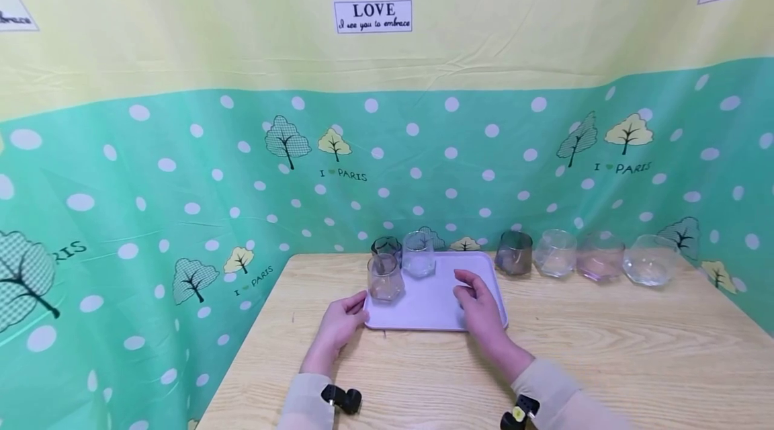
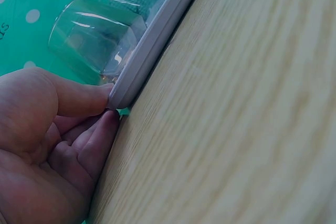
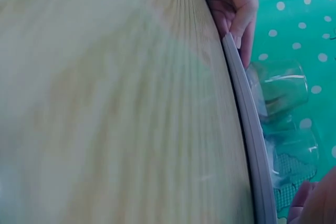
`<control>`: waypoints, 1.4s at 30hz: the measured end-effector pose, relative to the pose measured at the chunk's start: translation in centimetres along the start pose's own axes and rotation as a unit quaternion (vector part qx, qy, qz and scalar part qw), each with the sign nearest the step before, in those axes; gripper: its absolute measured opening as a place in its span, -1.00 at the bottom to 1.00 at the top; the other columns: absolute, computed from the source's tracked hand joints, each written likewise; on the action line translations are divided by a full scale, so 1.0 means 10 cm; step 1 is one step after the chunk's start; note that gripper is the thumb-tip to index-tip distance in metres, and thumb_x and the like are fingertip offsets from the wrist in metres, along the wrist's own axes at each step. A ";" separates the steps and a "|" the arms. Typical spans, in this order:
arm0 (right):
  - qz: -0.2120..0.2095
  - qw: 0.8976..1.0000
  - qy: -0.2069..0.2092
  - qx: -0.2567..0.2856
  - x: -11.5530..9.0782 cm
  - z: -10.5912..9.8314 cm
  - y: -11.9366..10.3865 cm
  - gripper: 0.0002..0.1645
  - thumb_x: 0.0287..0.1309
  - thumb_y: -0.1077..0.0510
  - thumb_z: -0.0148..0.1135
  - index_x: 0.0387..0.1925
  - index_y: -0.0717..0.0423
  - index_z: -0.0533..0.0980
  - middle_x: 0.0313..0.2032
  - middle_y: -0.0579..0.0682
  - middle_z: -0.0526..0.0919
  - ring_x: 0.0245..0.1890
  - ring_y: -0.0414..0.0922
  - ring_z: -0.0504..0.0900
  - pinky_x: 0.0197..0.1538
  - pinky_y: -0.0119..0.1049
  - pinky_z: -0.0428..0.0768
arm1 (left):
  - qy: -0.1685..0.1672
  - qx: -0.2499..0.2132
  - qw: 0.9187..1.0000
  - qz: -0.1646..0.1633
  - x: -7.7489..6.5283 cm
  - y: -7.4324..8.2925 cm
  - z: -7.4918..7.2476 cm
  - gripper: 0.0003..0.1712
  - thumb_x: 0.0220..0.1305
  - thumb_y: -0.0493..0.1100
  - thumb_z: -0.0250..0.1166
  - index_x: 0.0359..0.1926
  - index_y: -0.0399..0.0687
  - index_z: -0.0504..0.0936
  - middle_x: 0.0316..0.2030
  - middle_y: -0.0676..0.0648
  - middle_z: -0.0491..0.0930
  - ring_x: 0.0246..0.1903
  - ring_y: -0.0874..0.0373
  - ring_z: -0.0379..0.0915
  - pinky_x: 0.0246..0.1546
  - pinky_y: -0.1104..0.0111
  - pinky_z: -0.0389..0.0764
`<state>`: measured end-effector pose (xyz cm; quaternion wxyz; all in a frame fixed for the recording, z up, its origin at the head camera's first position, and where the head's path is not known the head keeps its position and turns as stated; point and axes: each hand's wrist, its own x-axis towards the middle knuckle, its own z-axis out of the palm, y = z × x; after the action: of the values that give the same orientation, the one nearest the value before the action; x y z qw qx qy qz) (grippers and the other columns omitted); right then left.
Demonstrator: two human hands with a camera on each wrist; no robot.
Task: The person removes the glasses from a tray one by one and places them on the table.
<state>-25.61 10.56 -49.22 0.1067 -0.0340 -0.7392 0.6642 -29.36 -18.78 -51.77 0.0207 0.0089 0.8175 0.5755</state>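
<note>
A lavender tray [image 1: 432, 306] lies on the table with three glasses on its left part. A dark-tinted glass [image 1: 387, 244] stands at the back left, partly hidden by a faintly tinted glass [image 1: 385, 282] in front; a clear glass [image 1: 418, 255] is beside them. My left hand [image 1: 341, 322] pinches the tray's front left corner. In the left wrist view its thumb [image 2: 84, 98] lies on the rim, with fingers beneath. My right hand [image 1: 480, 309] hovers over the tray's right side, fingers loosely bent, holding nothing. Only a small part of it shows in the right wrist view.
Right of the tray, a row of glasses stands along the table's back: a dark grey glass [image 1: 514, 255], a clear glass [image 1: 555, 254], a pink glass [image 1: 600, 259] and a wide clear glass [image 1: 650, 262]. Behind the wooden table [image 1: 411, 383] hangs a green and yellow printed curtain [image 1: 417, 141].
</note>
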 end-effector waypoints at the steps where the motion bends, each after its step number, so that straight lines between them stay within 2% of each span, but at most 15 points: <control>1: 0.002 1.000 -0.004 0.005 -0.01 0.03 0.00 -0.52 0.57 0.22 0.08 0.41 0.23 0.45 0.38 0.22 0.52 0.14 -0.03 0.54 0.06 -0.39 0.55 | 0.001 0.000 1.000 -0.001 0.00 0.00 0.00 -0.39 0.38 -0.39 0.35 0.43 -0.33 0.52 0.35 -0.32 0.56 0.42 -0.21 0.43 0.42 0.01 0.48; 6: 0.006 1.000 -0.023 0.019 -0.04 0.20 0.03 -0.49 0.51 0.27 0.12 0.41 0.27 0.44 0.39 0.26 0.51 0.16 0.01 0.55 0.06 -0.33 0.58 | 0.000 -0.003 1.000 0.001 0.00 -0.01 0.00 -0.39 0.38 -0.39 0.35 0.43 -0.34 0.53 0.35 -0.33 0.56 0.42 -0.21 0.43 0.41 0.02 0.49; 11: 0.004 0.999 -0.034 0.005 -0.05 0.33 0.05 -0.44 0.46 0.28 0.17 0.42 0.26 0.43 0.38 0.28 0.50 0.21 0.09 0.57 0.16 -0.20 0.59 | -0.002 -0.005 1.000 0.004 0.00 -0.01 0.00 -0.39 0.38 -0.40 0.35 0.43 -0.35 0.52 0.35 -0.34 0.55 0.42 -0.22 0.43 0.41 0.02 0.50; 19: 0.007 0.999 -0.047 -0.015 -0.01 0.53 0.00 -0.22 0.37 0.29 0.24 0.56 0.29 0.26 0.44 0.35 0.40 0.37 0.30 0.45 0.44 0.21 0.45 | -0.002 -0.005 1.000 0.007 0.01 -0.01 -0.02 -0.39 0.37 -0.41 0.35 0.42 -0.36 0.52 0.35 -0.35 0.55 0.41 -0.22 0.44 0.40 0.01 0.50; 26: 0.016 0.998 -0.051 -0.036 0.05 0.64 0.00 -0.13 0.31 0.29 0.29 0.59 0.27 0.21 0.46 0.38 0.36 0.43 0.37 0.37 0.50 0.25 0.38 | -0.004 -0.005 1.000 0.005 0.02 -0.04 -0.01 -0.39 0.37 -0.40 0.35 0.43 -0.36 0.52 0.35 -0.35 0.55 0.42 -0.22 0.43 0.41 0.00 0.49; 33: 0.024 0.997 -0.043 -0.053 0.09 0.70 0.00 -0.12 0.30 0.27 0.30 0.60 0.20 0.22 0.48 0.32 0.35 0.45 0.32 0.37 0.51 0.23 0.38 | -0.001 -0.002 1.000 0.007 0.03 0.00 -0.01 -0.38 0.36 -0.40 0.35 0.43 -0.32 0.53 0.34 -0.32 0.57 0.42 -0.22 0.42 0.44 -0.01 0.45; 42: 0.007 0.998 -0.036 -0.056 0.18 0.83 0.06 -0.09 0.28 0.22 0.37 0.59 0.21 0.22 0.47 0.39 0.32 0.45 0.39 0.36 0.50 0.22 0.40 | -0.001 -0.003 1.000 0.009 0.02 -0.02 -0.01 -0.39 0.35 -0.41 0.35 0.42 -0.35 0.54 0.31 -0.34 0.58 0.40 -0.22 0.45 0.43 -0.01 0.47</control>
<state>-29.09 2.86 -50.35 0.0732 -0.0207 -0.7781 0.6235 -29.61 -18.93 -51.91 0.0159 0.0167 0.8157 0.5780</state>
